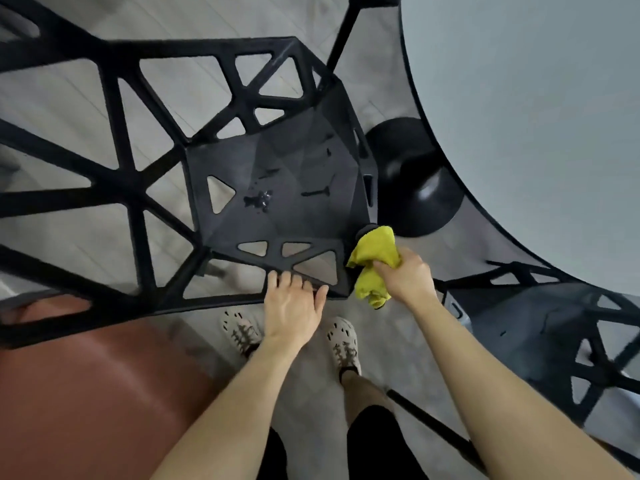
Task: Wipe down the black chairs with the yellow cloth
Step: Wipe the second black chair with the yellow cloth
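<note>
Head view, right grip (405,276) clenched round yellow cloth (374,250) at black chair (294,157) corner, left grip (294,304) open on rim

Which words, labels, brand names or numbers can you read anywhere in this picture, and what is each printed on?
None. No text shows on the black chair, yellow cloth, table or shoes; the shoes' dark marks are a pattern, not letters.
</note>
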A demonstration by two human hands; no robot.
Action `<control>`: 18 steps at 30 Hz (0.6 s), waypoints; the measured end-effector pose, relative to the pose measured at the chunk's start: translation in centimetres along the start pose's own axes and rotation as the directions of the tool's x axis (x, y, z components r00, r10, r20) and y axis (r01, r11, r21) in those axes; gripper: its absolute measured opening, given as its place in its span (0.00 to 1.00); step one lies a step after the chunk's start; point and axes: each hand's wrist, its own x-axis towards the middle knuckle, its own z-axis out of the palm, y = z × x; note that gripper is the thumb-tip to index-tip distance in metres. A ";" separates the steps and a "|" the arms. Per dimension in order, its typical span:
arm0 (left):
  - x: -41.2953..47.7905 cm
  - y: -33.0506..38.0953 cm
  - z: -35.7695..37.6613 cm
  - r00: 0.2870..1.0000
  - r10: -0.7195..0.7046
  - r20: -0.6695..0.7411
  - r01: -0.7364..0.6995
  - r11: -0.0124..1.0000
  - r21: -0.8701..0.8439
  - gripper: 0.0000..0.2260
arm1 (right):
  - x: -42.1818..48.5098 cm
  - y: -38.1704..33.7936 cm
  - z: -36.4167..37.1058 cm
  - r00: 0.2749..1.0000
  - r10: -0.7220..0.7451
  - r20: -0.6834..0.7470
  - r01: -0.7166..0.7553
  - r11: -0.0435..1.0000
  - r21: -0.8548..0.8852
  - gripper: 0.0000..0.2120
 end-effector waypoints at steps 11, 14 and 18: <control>-2.6 -16.5 1.3 0.967 -0.200 -0.159 0.219 0.969 0.116 0.22 | -0.8 -7.0 4.0 0.970 -0.138 0.199 0.113 0.985 0.134 0.15; -2.6 -20.9 1.9 0.935 -0.277 -0.223 0.295 0.954 0.051 0.16 | -1.1 -10.2 4.8 0.962 -0.182 0.205 0.176 0.983 0.048 0.17; -1.4 -27.7 0.7 0.947 -0.278 -0.160 0.298 0.947 0.122 0.14 | -1.1 -14.1 5.6 0.931 -0.331 0.155 0.342 0.939 -0.044 0.12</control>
